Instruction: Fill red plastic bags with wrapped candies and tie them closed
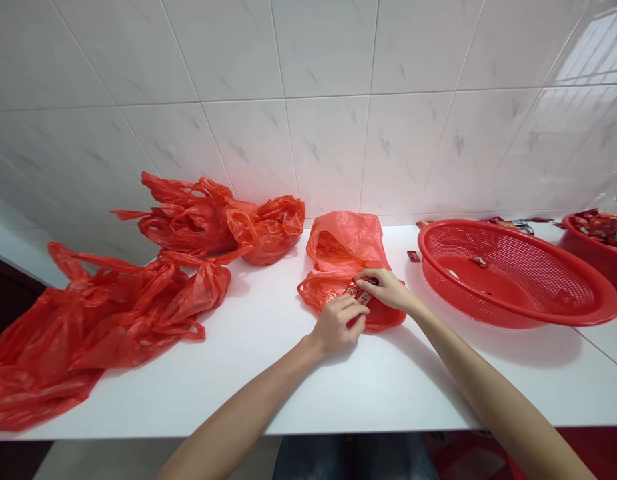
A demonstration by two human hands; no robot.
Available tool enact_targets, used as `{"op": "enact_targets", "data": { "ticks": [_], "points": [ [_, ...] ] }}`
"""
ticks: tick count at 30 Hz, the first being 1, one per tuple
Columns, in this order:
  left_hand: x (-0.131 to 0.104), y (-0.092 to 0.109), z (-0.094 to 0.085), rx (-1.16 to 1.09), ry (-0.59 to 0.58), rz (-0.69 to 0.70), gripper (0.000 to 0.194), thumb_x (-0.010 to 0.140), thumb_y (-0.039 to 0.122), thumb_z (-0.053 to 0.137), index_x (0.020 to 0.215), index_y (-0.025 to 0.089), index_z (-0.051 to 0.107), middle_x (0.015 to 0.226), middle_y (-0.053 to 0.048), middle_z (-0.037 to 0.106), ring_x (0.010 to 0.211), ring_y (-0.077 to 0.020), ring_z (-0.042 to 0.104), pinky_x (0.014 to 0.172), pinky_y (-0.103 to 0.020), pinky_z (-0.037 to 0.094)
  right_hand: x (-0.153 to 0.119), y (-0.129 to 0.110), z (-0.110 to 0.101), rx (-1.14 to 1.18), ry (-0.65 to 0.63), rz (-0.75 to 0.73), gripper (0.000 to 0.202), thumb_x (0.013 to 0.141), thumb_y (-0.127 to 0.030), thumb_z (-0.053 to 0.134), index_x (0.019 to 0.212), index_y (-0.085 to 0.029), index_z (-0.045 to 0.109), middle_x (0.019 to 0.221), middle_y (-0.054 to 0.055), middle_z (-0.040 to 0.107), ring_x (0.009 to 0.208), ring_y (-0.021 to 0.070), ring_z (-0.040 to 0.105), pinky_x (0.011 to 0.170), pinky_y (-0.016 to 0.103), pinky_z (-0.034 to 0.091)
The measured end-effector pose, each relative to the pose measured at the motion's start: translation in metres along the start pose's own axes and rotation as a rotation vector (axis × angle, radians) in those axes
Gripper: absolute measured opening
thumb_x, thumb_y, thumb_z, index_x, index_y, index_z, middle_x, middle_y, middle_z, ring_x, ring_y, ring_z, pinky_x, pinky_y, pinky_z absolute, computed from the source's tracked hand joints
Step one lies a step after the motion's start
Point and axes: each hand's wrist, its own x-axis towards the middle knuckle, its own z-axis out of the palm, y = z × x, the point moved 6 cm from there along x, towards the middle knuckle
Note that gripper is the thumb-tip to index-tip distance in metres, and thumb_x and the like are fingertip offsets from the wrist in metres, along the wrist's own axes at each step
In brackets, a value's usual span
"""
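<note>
A thin red plastic bag [345, 240] lies open on the white counter in front of me, its mouth toward me. Small red-and-white printed packets [352, 289] show in the opening, partly covered by my fingers. My left hand [339, 325] is at the near left of the opening, its fingers curled in against the packets and the plastic; what is inside the curl is hidden. From the right, my right hand [383, 288] reaches over the bag, thumb and fingers closed at the packets.
Several filled, knotted red bags [113, 313] lie on the left, with others [268, 230] against the tiled wall. A large red plastic colander [513, 273] stands right, with a few packets inside. Beyond it is a red basket [588, 250] of packets. One loose packet [413, 256] lies nearby.
</note>
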Motion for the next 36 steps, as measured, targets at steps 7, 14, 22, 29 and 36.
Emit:
{"op": "enact_targets", "data": {
  "ticks": [7,14,22,29,36],
  "points": [
    [0.001,-0.023,-0.003,0.072,-0.065,-0.180,0.029,0.090,0.015,0.054,0.115,0.017,0.069,0.111,-0.011,0.070,0.105,-0.0238,0.066,0.094,-0.041,0.054,-0.005,-0.004,-0.004,0.041,0.148,0.027,0.035,0.091,-0.046,0.050,0.068,-0.021,0.054,0.065,-0.001,0.059,0.062,0.0156,0.051,0.060,0.029,0.038],
    [-0.001,-0.023,0.011,0.088,-0.225,-0.155,0.023,0.090,0.017,0.056,0.103,0.018,0.074,0.132,-0.013,0.065,0.120,-0.0293,0.061,0.105,-0.050,0.048,-0.008,-0.002,-0.002,0.466,0.229,0.089,0.025,0.087,-0.046,0.054,0.075,-0.023,0.050,0.080,0.000,0.065,0.070,0.0158,0.057,0.066,0.029,0.047],
    [0.007,-0.028,-0.008,-0.179,-0.006,-0.416,0.023,0.090,0.035,0.062,0.100,0.017,0.072,0.097,-0.009,0.075,0.091,-0.0235,0.068,0.085,-0.037,0.054,-0.016,-0.008,0.026,0.925,0.176,0.184,0.041,0.073,-0.059,0.075,0.079,-0.024,0.056,0.092,0.003,0.072,0.067,0.0154,0.058,0.047,0.024,0.041],
    [0.004,-0.036,-0.009,-0.514,0.085,-0.564,0.036,0.090,0.047,0.062,0.090,0.014,0.076,0.089,-0.008,0.077,0.084,-0.0214,0.069,0.080,-0.031,0.054,-0.021,-0.022,0.025,0.915,0.211,0.122,0.038,0.076,-0.058,0.076,0.082,-0.025,0.057,0.085,0.001,0.071,0.074,0.0165,0.062,0.067,0.028,0.052],
    [0.006,-0.029,-0.015,-0.606,0.054,-0.528,0.038,0.090,0.049,0.063,0.086,0.014,0.077,0.085,-0.007,0.076,0.082,-0.0206,0.068,0.080,-0.031,0.053,-0.026,-0.020,0.009,0.759,0.271,0.071,0.036,0.074,-0.053,0.080,0.074,-0.022,0.060,0.070,-0.002,0.064,0.064,0.0139,0.057,0.057,0.026,0.047]
  ]
}}
